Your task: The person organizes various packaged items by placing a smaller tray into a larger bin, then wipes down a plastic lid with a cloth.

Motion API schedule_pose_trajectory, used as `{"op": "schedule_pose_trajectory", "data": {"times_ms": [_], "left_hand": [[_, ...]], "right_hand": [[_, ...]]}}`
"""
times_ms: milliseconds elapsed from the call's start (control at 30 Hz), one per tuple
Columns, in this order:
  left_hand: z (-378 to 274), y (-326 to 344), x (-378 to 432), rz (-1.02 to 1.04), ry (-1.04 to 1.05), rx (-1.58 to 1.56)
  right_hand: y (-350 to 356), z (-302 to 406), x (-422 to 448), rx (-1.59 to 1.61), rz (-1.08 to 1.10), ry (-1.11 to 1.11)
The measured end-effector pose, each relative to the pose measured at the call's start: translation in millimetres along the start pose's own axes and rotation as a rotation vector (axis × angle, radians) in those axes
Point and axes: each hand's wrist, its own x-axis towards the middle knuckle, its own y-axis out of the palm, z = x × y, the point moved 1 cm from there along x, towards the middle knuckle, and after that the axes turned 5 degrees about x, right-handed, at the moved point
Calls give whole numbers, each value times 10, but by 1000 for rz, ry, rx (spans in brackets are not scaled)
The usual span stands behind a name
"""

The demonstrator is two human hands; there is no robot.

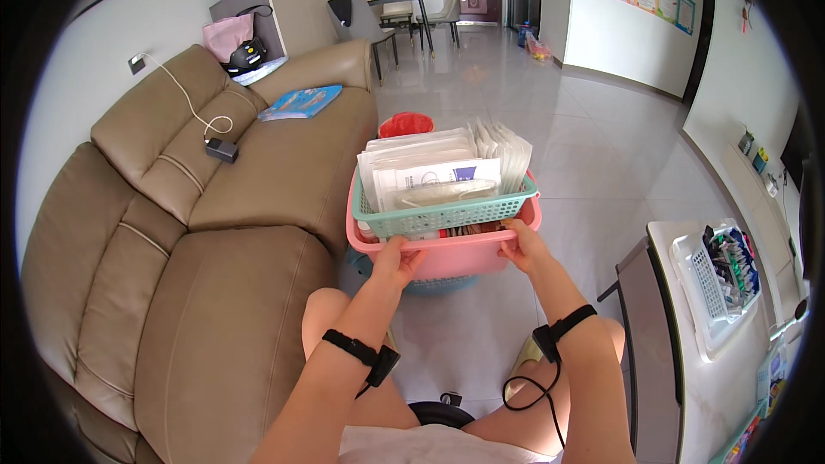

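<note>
Both of my hands grip the near rim of a pink plastic basin (461, 260). My left hand (397, 263) holds it left of centre, and my right hand (523, 246) holds it near the right corner. Inside the basin's top sits a mint-green perforated basket (445, 218), packed with upright flat white paper or plastic packets (419, 153). A printed white packet (445, 175) faces me at the front. Between basket and basin rim, small items show, partly hidden. Below the basin, part of a blue basket (445, 285) is visible; whether they touch I cannot tell.
On the left stands a brown leather sofa (238, 309) with a blue booklet (301, 103) and a black charger (222, 150). A red bin (406, 124) is behind the basin. To the right, a table (670, 335) carries a white basket (709, 283) of small packed items. Chairs (365, 19) stand farther back.
</note>
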Motion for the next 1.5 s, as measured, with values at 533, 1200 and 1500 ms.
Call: {"op": "schedule_pose_trajectory", "data": {"times_ms": [533, 1200, 1500], "left_hand": [[15, 103, -52, 92, -147, -21], [-368, 194, 995, 26, 19, -16], [-463, 380, 1380, -6, 57, 13]], "right_hand": [[186, -73, -153, -159, -8, -165], [583, -11, 708, -31, 116, -200], [732, 134, 1172, 8, 129, -241]]}}
